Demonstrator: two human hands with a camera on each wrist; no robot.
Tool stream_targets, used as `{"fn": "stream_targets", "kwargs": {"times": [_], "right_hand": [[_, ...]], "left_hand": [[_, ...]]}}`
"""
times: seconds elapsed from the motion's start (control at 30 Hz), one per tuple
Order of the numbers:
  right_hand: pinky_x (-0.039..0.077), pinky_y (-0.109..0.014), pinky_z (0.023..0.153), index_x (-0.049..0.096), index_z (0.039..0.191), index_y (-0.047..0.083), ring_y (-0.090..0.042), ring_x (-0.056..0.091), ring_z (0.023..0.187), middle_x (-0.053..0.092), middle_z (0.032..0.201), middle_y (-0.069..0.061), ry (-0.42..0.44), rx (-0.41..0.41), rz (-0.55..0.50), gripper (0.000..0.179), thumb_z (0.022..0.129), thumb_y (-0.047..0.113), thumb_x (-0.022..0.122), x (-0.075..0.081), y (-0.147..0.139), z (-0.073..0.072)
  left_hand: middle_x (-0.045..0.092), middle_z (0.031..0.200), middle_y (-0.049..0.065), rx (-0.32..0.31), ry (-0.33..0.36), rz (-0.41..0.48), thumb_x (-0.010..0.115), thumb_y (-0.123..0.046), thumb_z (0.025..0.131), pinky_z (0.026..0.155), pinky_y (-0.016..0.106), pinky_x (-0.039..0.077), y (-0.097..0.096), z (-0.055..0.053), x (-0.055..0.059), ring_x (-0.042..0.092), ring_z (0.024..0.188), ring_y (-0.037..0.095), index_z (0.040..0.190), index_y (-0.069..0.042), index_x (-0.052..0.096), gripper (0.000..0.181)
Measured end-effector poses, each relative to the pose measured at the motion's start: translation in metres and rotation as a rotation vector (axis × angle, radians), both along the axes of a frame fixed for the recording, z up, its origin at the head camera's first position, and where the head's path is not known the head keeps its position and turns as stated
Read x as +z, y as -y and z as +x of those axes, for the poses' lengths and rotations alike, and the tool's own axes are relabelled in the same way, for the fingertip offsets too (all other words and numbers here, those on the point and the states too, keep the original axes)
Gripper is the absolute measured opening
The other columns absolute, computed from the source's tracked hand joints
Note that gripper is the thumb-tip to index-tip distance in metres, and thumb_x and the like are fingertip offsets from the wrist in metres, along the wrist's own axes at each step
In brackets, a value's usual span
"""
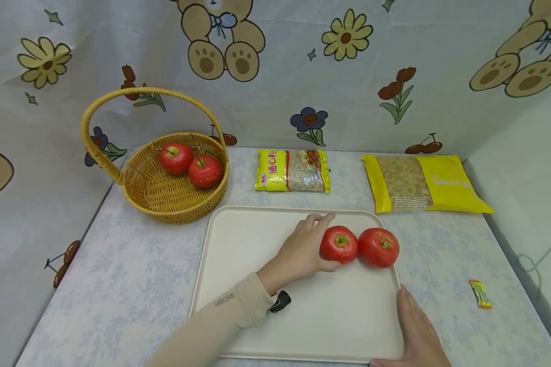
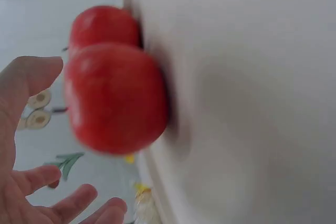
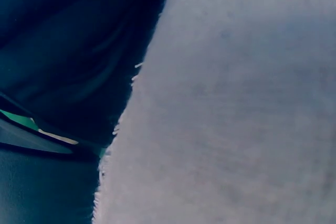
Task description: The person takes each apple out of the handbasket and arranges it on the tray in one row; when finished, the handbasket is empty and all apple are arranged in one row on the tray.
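Two red apples sit side by side at the right of a white tray [image 1: 349, 316]. My left hand [image 1: 300, 250] reaches across the tray from the left, its thumb and fingers spread about the left apple [image 1: 339, 244]. In the left wrist view, a gap shows between the left hand [image 2: 26, 145] and the nearer apple [image 2: 115, 98]. The other apple [image 1: 378, 247] lies against its right side, near the tray's rim. At the tray's front right corner, my right hand [image 1: 418, 331] rests along the edge with its fingers extended; the right wrist view does not show it.
A wicker basket [image 1: 174, 211] with a tall handle and two red apples [image 1: 205, 172] stands back left. Behind the tray lie a small yellow food packet [image 1: 294, 171] and a larger yellow bag [image 1: 422, 183]. A small yellow-green wrapped packet [image 1: 480, 294] lies at the right.
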State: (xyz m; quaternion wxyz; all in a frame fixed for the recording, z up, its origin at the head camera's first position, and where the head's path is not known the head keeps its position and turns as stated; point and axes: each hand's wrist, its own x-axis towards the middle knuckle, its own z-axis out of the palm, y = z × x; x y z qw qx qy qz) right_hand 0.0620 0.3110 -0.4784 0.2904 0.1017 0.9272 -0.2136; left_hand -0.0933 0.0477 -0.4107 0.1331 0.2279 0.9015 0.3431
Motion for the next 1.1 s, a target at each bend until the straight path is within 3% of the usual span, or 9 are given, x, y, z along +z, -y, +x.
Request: {"fn": "stream_targets", "kwargs": {"times": [0.17, 0.33, 0.43, 0.63, 0.77, 0.93, 1.1], "right_hand": [[0.029, -0.078, 0.101, -0.031, 0.151, 0.016, -0.052, 0.014, 0.141, -0.006, 0.163, -0.028, -0.007, 0.011, -0.006, 0.154, 0.058, 0.079, 0.074, 0.001, 0.0, 0.0], [0.029, -0.078, 0.1, -0.033, 0.15, 0.017, -0.053, 0.013, 0.141, -0.008, 0.163, -0.028, 0.021, 0.002, -0.003, 0.152, 0.059, 0.081, 0.072, 0.0, 0.0, -0.001], [0.03, -0.079, 0.1, -0.034, 0.149, 0.018, -0.053, 0.012, 0.142, -0.011, 0.163, -0.027, 0.038, -0.008, -0.009, 0.151, 0.06, 0.082, 0.071, 0.0, 0.0, -0.001], [0.029, -0.079, 0.099, -0.035, 0.148, 0.019, -0.054, 0.01, 0.142, -0.015, 0.163, -0.025, 0.056, -0.022, -0.022, 0.15, 0.062, 0.081, 0.071, 0.002, 0.001, 0.0], [0.029, -0.079, 0.099, -0.036, 0.148, 0.019, -0.055, 0.009, 0.142, -0.017, 0.163, -0.025, 0.074, -0.033, -0.032, 0.149, 0.063, 0.08, 0.07, 0.002, 0.001, 0.001], [0.029, -0.079, 0.1, -0.035, 0.148, 0.018, -0.056, 0.009, 0.142, -0.015, 0.163, -0.026, 0.067, -0.027, -0.03, 0.149, 0.064, 0.08, 0.071, 0.001, -0.001, 0.001], [0.034, -0.077, 0.097, -0.035, 0.149, 0.017, -0.055, 0.012, 0.14, -0.009, 0.163, -0.029, 0.068, -0.027, -0.013, 0.152, 0.06, 0.081, 0.071, -0.005, -0.004, -0.002]], "left_hand": [[0.044, 0.144, 0.005, 0.084, -0.054, -0.014, 0.08, -0.042, 0.08, 0.098, 0.043, 0.051, 0.038, 0.001, 0.012, 0.044, 0.131, 0.023, 0.155, -0.027, 0.028, 0.093], [0.047, 0.139, 0.004, 0.242, -0.096, 0.034, 0.078, -0.044, 0.082, 0.103, 0.045, 0.047, 0.08, 0.005, 0.013, 0.046, 0.129, 0.024, 0.152, -0.024, 0.036, 0.084], [0.044, 0.142, 0.007, 0.341, -0.13, 0.075, 0.075, -0.042, 0.084, 0.106, 0.05, 0.044, 0.106, 0.002, 0.018, 0.046, 0.13, 0.028, 0.151, -0.021, 0.038, 0.079], [0.038, 0.139, 0.016, 0.542, -0.198, 0.13, 0.071, -0.036, 0.089, 0.103, 0.056, 0.042, 0.159, -0.023, 0.029, 0.045, 0.126, 0.034, 0.147, -0.015, 0.042, 0.068], [0.036, 0.135, 0.022, 0.644, -0.207, 0.116, 0.064, -0.037, 0.093, 0.099, 0.058, 0.041, 0.189, -0.047, 0.026, 0.041, 0.124, 0.038, 0.146, -0.014, 0.041, 0.062], [0.037, 0.138, 0.026, 0.716, -0.161, 0.056, 0.058, -0.044, 0.094, 0.097, 0.061, 0.041, 0.208, -0.072, 0.015, 0.04, 0.126, 0.04, 0.151, -0.016, 0.034, 0.067], [0.037, 0.14, 0.03, 0.725, -0.061, -0.049, 0.058, -0.049, 0.092, 0.095, 0.066, 0.042, 0.214, -0.087, 0.014, 0.043, 0.126, 0.046, 0.157, -0.024, 0.022, 0.078]]}}
